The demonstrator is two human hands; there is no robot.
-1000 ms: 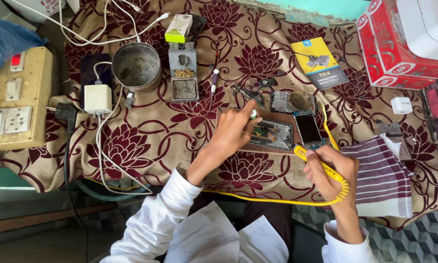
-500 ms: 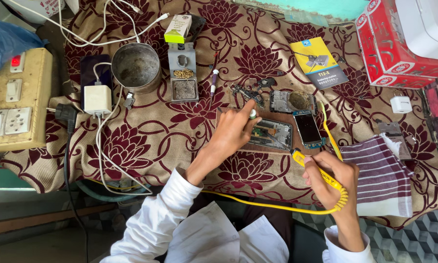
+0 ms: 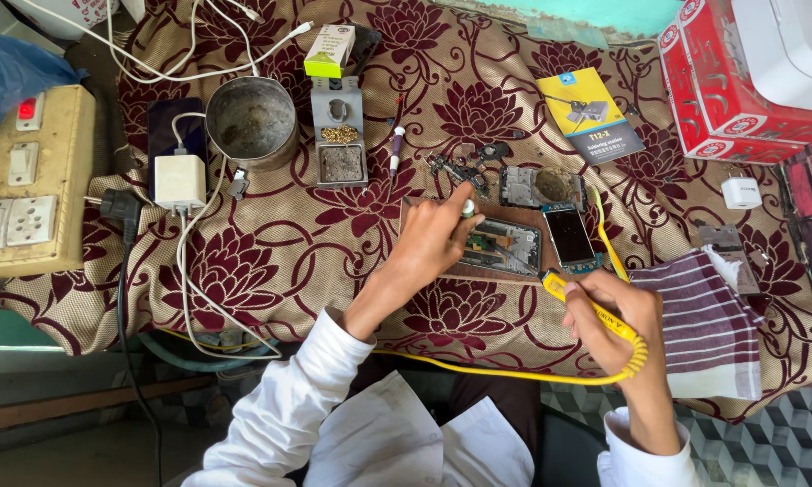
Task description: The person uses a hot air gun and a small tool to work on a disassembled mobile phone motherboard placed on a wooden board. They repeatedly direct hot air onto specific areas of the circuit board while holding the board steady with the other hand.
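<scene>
My left hand (image 3: 433, 236) rests on the near edge of an opened phone (image 3: 507, 245) lying on a wooden board. Its fingers pinch a small white tube (image 3: 467, 208). My right hand (image 3: 615, 314) grips a yellow soldering iron (image 3: 579, 298) whose tip end points toward the phone's right corner. The iron's yellow cable (image 3: 514, 372) runs along the table's near edge. A small phone with a dark screen (image 3: 570, 236) lies just right of the opened one.
A floral cloth (image 3: 271, 261) covers the table. On it are a metal tin (image 3: 251, 122), an iron stand (image 3: 340, 135), a white charger (image 3: 179, 180), loose phone parts (image 3: 537, 186), a booklet (image 3: 591, 114) and a striped cloth (image 3: 708, 316). Switchboard (image 3: 23, 185) left, red boxes (image 3: 726, 86) right.
My right hand and the iron have shifted only slightly near the phone's corner. My left hand stays where it was on the phone.
</scene>
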